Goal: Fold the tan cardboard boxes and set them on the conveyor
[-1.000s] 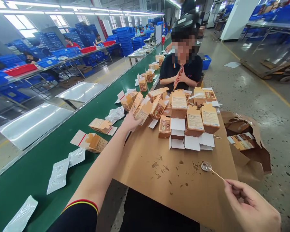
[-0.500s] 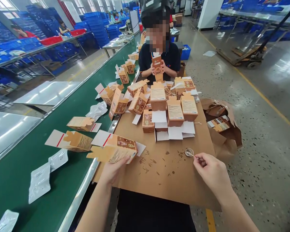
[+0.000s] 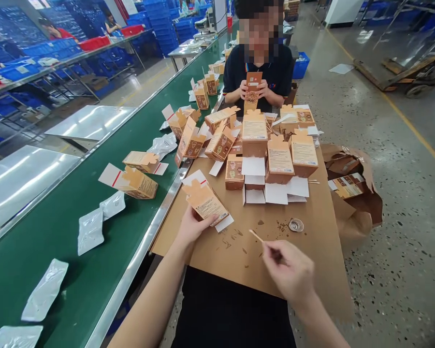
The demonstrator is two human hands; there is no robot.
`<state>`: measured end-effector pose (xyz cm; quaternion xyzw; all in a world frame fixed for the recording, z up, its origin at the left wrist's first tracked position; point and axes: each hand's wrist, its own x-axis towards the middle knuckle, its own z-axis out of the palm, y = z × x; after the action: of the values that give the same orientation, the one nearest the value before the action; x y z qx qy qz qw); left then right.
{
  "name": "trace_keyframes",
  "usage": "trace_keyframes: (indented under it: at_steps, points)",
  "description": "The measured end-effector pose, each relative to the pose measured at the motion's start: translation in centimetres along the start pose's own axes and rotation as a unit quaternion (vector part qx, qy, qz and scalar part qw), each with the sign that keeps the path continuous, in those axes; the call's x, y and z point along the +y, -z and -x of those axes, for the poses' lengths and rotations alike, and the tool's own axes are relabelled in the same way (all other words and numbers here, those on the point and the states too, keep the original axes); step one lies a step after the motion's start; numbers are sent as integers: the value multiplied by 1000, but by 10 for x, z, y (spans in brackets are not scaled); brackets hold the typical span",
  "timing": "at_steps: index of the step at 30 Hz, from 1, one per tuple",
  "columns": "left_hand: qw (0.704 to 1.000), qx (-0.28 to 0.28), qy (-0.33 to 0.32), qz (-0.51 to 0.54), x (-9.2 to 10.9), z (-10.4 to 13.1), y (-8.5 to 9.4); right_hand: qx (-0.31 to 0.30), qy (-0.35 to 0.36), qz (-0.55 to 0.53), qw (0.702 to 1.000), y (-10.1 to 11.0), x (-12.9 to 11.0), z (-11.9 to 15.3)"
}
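My left hand (image 3: 195, 224) grips the lower end of a brown and tan carton (image 3: 207, 203), whose white flap with a red strip is open at the far end. Between the fingertips of my right hand (image 3: 288, 266) is a thin cotton swab (image 3: 255, 236), its tip pointing left toward the carton without touching it. A small clear round dish (image 3: 296, 225) stands on the cardboard-covered table (image 3: 311, 270), up and to the right of the swab. Dark spots and smears mark the cardboard around the dish and beneath the swab.
Several cartons (image 3: 254, 133) are piled at the table's far side. Along the left runs a green conveyor (image 3: 105, 256) with a metal edge, carrying cartons and silvery pouches (image 3: 90, 231). A person (image 3: 257, 72) opposite holds a carton. A brown bag (image 3: 358, 203) stands at the right.
My right hand has moved left, lifting the swab away from the dish. The carton in my left hand has turned, its printed tan side now facing up. The whole view has shifted.
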<state>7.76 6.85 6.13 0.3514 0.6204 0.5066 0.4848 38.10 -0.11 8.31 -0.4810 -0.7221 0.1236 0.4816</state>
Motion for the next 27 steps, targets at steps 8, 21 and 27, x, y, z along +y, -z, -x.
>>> trace_keyframes:
  at_steps: [8, 21, 27]
  points:
    - [999, -16, -27, -26, 9, 7, -11, -71, 40, 1, 997, -97, 9, -1]
    - [988, 10, -94, -125, -7, 34, -28, -61, 42, -6, 997, -21, -10, 12]
    - [978, -5, -123, -169, -11, 37, -26, -29, 34, -23, 999, -2, -17, 18]
